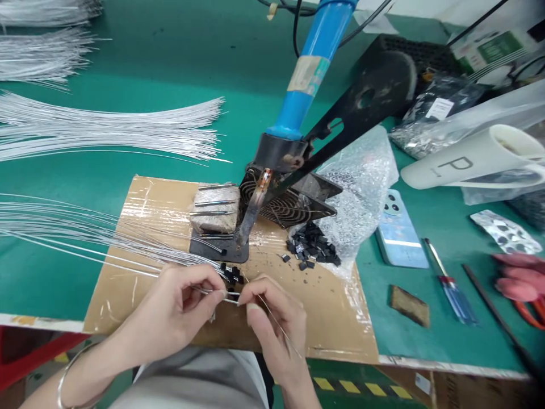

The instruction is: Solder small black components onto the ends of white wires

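My left hand (193,304) is closed in a pinch on the ends of thin white wires. My right hand (275,318) faces it, with fingertips at the wire ends and a thin strand of wire (279,324) running across its fingers. What lies right at the fingertips is partly hidden. Just beyond them sit several small black connectors (232,274) on the ends of a bundle of white wires (140,244), which stretches off to the left. A cardboard sheet (336,318) lies under both hands.
A blue-handled soldering iron (306,79) leans down on a black bracket (361,96). Near its tip are a wrapped block (215,207) and a fan (289,199). Black pieces (313,244) lie heaped by a plastic bag (361,176). Rightward are a phone (400,230), screwdriver (453,289) and mug (464,159).
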`<state>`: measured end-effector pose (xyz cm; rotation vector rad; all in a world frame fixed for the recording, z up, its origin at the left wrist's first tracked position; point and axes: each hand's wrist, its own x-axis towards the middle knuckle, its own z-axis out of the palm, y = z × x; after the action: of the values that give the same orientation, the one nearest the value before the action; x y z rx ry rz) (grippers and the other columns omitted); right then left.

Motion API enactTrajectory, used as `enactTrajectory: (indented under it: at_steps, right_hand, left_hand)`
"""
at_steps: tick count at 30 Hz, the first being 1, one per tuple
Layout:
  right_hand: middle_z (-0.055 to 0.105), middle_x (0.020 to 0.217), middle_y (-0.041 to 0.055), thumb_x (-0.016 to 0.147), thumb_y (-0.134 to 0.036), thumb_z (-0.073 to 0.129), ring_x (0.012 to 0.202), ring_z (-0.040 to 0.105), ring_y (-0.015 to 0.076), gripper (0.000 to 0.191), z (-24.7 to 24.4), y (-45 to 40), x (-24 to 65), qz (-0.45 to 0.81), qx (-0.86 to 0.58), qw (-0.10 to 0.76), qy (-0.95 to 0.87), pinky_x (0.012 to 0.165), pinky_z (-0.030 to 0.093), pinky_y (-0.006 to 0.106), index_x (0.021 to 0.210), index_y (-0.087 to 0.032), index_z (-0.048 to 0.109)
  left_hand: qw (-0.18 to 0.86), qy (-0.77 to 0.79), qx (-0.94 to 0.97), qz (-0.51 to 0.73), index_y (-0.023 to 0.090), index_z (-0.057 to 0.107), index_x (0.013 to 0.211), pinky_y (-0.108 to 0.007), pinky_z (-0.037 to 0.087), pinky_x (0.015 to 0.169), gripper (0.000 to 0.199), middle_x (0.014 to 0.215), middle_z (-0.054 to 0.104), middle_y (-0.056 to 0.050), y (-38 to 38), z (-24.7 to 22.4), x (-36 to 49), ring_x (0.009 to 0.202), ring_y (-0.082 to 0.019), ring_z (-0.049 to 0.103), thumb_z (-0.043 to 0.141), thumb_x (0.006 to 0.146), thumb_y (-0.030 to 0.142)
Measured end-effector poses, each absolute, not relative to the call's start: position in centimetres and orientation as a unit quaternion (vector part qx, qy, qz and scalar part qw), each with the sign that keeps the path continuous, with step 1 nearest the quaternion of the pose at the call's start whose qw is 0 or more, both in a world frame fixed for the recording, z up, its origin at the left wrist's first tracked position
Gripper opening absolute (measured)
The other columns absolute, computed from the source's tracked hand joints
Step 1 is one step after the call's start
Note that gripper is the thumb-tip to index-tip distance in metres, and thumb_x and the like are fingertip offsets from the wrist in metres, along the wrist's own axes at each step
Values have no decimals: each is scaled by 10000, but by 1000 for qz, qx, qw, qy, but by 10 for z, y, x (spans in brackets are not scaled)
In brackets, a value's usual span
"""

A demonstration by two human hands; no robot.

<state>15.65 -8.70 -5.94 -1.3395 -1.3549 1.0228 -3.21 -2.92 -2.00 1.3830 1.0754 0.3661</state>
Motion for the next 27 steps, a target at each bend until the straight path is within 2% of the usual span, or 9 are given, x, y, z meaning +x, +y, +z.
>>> enactTrajectory:
  at_steps: [4,16,18,20,23,24,27]
  right_hand:
    - [503,652,-44,991,-252,660,568,455,112,286,-62,-87,155,427,-551,465,-545,512,322,247,716,-206,598]
    - [548,752,-29,1018,-140,597,640,507,106,185,-60,-88,148,394,-526,482,-580,569,364,240,851,-206,643]
    - [558,701,-32,1026,-176,612,590,520,101,231,-62,-89,147,416,-542,494,-538,542,376,233,803,-202,665]
    - [571,661,-32,1049,-281,601,516,542,99,288,-63,-89,149,469,-545,532,-447,485,403,226,794,-204,711]
    - [666,728,21,1075,-538,450,503,631,141,514,-63,-86,159,552,-488,606,-300,419,497,247,918,-206,809]
    - [685,740,35,1071,-577,413,517,650,155,566,-63,-85,163,564,-471,621,-271,416,523,257,942,-207,822]
    - [653,640,18,1083,-524,431,493,622,142,548,-62,-86,165,545,-482,637,-255,417,516,233,851,-219,823]
  left_hand:
    - [629,468,601,156,191,686,856,-269,338,537,228,702,600,-5,-31,-20,-33,617,-146,482,559,1001,313]
    - [568,487,646,150,215,683,883,-282,375,585,188,736,635,9,-36,-18,-30,665,-157,517,568,1015,283]
    - [573,487,636,174,210,682,874,-283,396,606,216,772,655,-3,-37,-18,-29,695,-160,545,554,1027,291]
    - [577,491,620,203,203,678,855,-278,415,624,219,779,664,-7,-36,-18,-27,710,-159,562,561,1022,282]
    - [575,506,595,244,199,679,826,-261,417,614,195,746,654,2,-34,-18,-27,692,-147,556,600,993,261]
    - [576,509,588,251,198,681,819,-255,415,605,190,734,646,6,-33,-18,-27,680,-142,550,611,986,259]
    - [584,511,573,263,195,688,809,-241,410,582,187,711,631,13,-32,-19,-28,653,-132,537,634,974,263]
